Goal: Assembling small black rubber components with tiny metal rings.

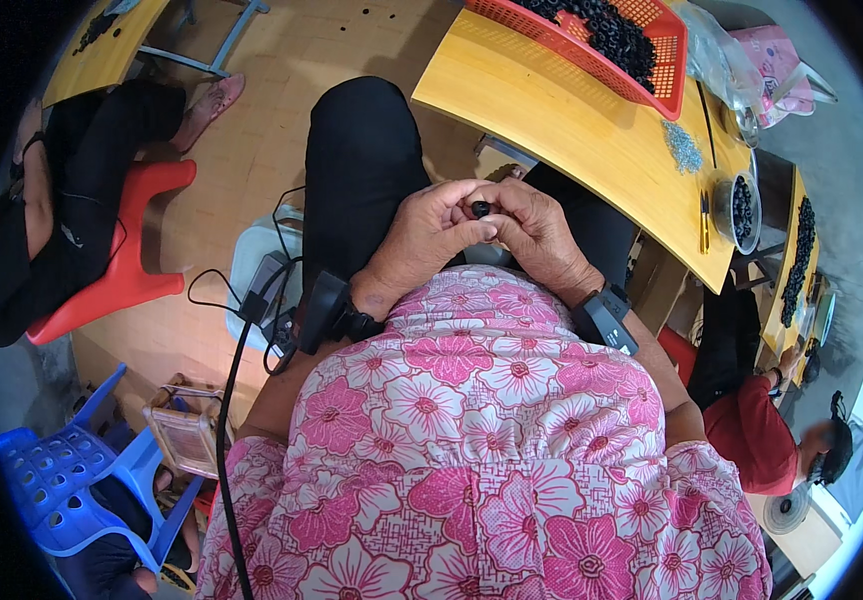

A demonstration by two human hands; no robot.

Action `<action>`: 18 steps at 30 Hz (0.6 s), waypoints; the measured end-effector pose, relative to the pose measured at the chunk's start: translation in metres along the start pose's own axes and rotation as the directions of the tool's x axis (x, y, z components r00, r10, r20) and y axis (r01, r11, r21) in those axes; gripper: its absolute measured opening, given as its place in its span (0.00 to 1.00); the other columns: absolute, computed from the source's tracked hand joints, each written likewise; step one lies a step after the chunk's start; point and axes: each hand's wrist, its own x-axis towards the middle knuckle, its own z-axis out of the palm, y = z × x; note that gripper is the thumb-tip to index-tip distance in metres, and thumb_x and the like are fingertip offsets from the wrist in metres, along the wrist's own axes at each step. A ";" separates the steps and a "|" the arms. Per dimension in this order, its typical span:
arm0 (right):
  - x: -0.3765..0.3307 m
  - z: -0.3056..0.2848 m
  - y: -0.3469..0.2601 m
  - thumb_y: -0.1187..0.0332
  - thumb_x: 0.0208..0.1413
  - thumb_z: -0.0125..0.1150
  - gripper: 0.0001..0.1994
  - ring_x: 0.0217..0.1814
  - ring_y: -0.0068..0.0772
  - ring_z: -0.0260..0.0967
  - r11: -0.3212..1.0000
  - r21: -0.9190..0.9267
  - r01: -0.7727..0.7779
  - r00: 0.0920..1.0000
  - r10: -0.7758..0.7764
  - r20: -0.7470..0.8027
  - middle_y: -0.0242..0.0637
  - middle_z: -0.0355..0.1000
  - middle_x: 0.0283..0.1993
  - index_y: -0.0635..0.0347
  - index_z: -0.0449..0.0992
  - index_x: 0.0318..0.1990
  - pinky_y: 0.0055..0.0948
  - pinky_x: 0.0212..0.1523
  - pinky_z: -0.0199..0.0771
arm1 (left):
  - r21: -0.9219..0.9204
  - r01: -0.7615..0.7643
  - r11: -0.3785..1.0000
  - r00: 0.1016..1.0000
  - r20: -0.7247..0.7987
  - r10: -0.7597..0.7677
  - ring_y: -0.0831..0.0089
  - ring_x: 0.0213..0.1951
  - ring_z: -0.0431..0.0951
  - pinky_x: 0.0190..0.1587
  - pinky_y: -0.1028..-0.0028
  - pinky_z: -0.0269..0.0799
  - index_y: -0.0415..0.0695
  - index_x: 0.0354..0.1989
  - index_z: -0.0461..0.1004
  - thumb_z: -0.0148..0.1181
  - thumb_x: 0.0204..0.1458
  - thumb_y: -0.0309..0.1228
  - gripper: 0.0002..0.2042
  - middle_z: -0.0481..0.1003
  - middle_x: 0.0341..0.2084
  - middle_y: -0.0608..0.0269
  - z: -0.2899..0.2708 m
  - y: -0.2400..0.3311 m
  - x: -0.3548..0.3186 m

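Note:
Above my lap, both hands meet around a small black ring-like part (481, 209). My left hand (420, 226) is closed, its thumb and fingertips pressed against the part from the left. From the other side, my right hand (536, 222) grips it too, thumb and bent fingers closed. Fingers cover much of the part, so its exact kind is hard to make out. The yellow table (552, 115) stands just beyond and to the right of my hands.
A red basket (542, 36) of black parts sits on the table. Further right are small silvery pieces (683, 147), a yellow-handled tool (705, 225) and a clear tub (722, 225) of black parts. Co-workers sit at left and right. A black cable (227, 430) hangs at my left.

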 end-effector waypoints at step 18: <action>0.002 0.006 0.000 0.77 0.53 0.52 0.08 0.37 0.28 0.69 0.978 0.186 -0.095 0.995 0.100 -0.018 0.39 0.66 0.35 0.65 0.71 0.41 0.24 0.38 0.73 | -0.172 0.081 0.982 0.996 0.035 -0.076 0.85 0.34 0.71 0.34 0.85 0.68 0.35 0.52 0.66 0.58 0.53 0.27 0.19 0.70 0.35 0.68 0.001 0.000 0.000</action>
